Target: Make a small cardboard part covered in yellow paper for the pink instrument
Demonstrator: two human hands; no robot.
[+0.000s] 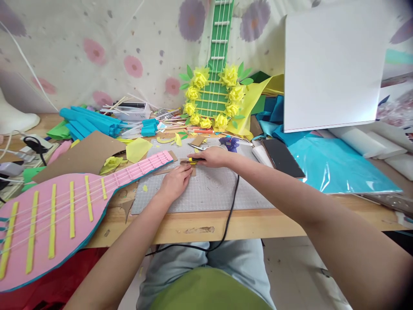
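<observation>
Cardboard (pixel 193 172) is lying in a small brown piece on the grey mat (pixel 219 193), toward ten o'clock from the mat's middle, taking the far side of the bench (pixel 251 226) as twelve. Its full outline is hiding under the hands.

The left hand (pixel 176 181) is resting palm down on it from the seven o'clock side, fingers lying close together and their tips reaching near the knife (pixel 196 159); whether the thumb is pinching an edge, I cannot tell. The right hand (pixel 214 157) is coming in from four o'clock, its fingers closing around the knife's yellow-and-black handle. How much blade is showing is too small to tell.

By its look, the cardboard is promising to be light and fairly stiff, dry rather than slippery, yet prone to creasing or crushing under hard fingertips. Being so small, it is likely to be skating on the mat unless flat fingers are bearing down broadly. Its six o'clock edge is offering the safer hold, well apart from the blade; for lifting, opposite edges are suiting a soft pinch. The knife, rigid and probably light, is asking for a grip on the handle alone.

Scissors (pixel 197 147) are lying near twelve, the glue gun (pixel 229 144) at one.
</observation>
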